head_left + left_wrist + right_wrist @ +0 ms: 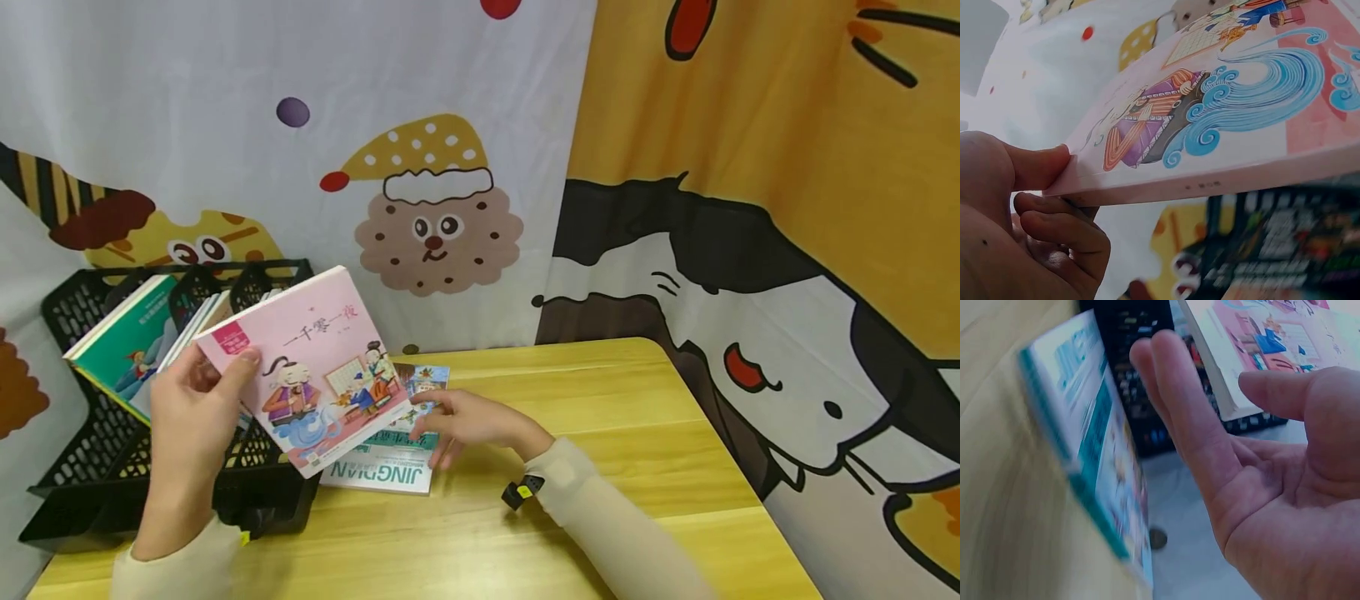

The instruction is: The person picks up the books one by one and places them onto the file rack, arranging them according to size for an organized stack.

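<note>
My left hand [191, 417] grips a pink picture book [322, 350] by its left edge, thumb on the cover and fingers curled behind it. The cover is tilted and raised above the table. In the left wrist view its pink spine [1222, 181] shows. My right hand [480, 423] is at the book's lower right corner with fingers extended. In the right wrist view the thumb is close to the book's edge; whether it touches cannot be told. Under both lies a white and teal book [382, 475] on the table, partly hidden by the pink book.
A black slatted book rack [97, 450] stands at the left of the wooden table [600, 467]. In it lean a green book [135, 342] and several others, partly covered by my left hand. A printed curtain [450, 67] hangs behind the table.
</note>
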A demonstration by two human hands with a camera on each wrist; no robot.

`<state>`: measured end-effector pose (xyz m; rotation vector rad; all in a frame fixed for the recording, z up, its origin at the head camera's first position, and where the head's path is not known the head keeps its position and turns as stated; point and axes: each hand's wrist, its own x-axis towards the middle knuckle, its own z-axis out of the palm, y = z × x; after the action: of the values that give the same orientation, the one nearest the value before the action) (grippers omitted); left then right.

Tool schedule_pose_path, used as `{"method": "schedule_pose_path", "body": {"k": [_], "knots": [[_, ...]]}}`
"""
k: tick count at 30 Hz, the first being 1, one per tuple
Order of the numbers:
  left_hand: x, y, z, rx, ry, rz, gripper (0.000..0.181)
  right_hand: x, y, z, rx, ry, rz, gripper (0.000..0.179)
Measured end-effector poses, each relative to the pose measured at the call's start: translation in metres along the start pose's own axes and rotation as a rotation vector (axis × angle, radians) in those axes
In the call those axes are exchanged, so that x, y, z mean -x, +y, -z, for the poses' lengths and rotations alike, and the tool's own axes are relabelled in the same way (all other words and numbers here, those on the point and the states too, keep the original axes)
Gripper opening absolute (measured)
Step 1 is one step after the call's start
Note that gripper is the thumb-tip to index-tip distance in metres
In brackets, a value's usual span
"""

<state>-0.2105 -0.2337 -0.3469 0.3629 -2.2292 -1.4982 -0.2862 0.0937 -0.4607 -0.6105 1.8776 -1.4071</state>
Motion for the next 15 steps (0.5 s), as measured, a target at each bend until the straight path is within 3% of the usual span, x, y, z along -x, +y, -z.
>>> {"method": "schedule_pose_path", "body": {"k": [4, 8, 11, 15], "knots": [[-0.006, 0.002, 0.028, 0.047, 0.08, 0.083, 0.044, -0.022, -0.013, -0.021, 0.001, 0.01, 0.025, 0.06], [-0.01, 0.001, 0.049, 0.074, 0.186, 0.107, 0.046, -0.04, -0.024, -0.042, -0.008, 0.008, 0.035, 0.057], [-0.013, -0.003, 0.065, 0.169, 0.26, 0.12, 0.044, -0.05, -0.031, -0.058, -0.018, 0.019, 0.036, 0.059], [-0.017, -0.013, 0.091, 0.339, 0.303, 0.237, 0.046, -0.061, -0.038, -0.08, -0.007, 0.049, 0.04, 0.063]]}}
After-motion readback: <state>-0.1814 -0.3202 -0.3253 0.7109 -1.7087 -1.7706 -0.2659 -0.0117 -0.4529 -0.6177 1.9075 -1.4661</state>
